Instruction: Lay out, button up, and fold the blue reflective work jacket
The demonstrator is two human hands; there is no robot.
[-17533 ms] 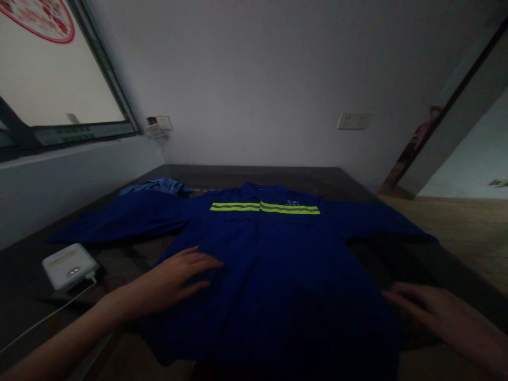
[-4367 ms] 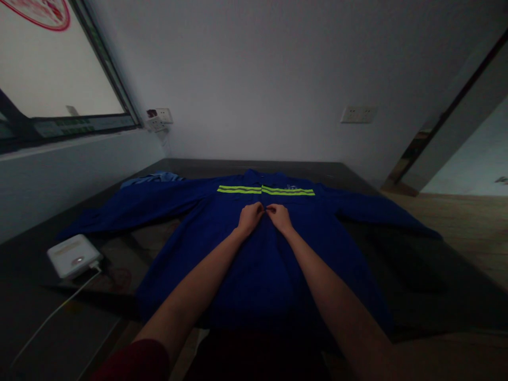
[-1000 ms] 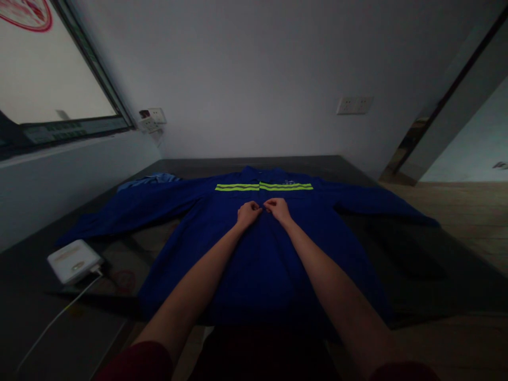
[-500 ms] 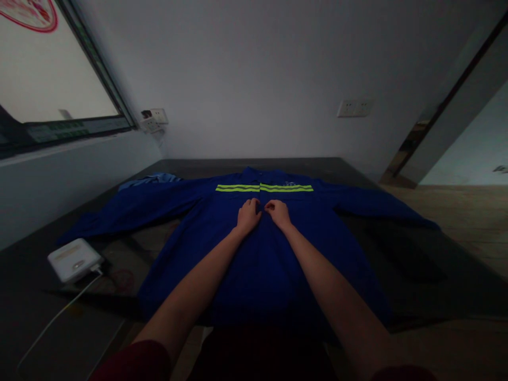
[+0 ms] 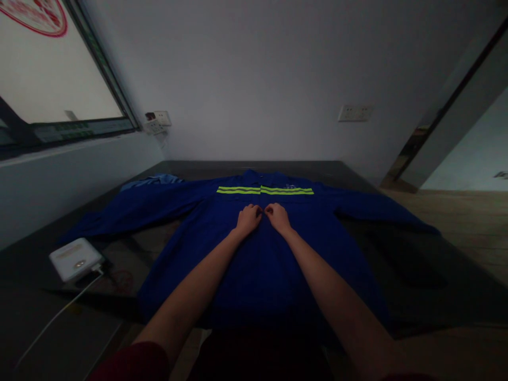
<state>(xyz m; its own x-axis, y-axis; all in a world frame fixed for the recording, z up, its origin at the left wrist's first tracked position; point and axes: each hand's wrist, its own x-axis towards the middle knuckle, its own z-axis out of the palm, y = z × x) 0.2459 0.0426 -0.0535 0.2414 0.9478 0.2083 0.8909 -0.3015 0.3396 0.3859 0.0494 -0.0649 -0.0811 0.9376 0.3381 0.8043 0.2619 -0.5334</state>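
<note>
A dark blue work jacket [image 5: 254, 264] with a yellow-green reflective stripe [image 5: 265, 190] lies spread front-up on a dark table [image 5: 432, 280], both sleeves stretched out sideways. My left hand [image 5: 248, 218] and my right hand [image 5: 278, 217] meet at the jacket's centre front, just below the stripe. Both hands are closed in a pinch on the front edges of the fabric, fingertips almost touching. What lies between the fingertips is too small and dark to make out.
A white power bank [image 5: 75, 259] with a white cable [image 5: 55, 316] sits on the table at the left. A lighter blue garment [image 5: 153, 180] lies behind the left sleeve. A window [image 5: 47, 79] and wall sockets [image 5: 157, 120] are at the left; wooden floor [image 5: 468, 222] lies to the right.
Compared with 17.5 s ago, both hands have moved from lying flat near the hem to pinching at the chest. Over the last second they have barely shifted.
</note>
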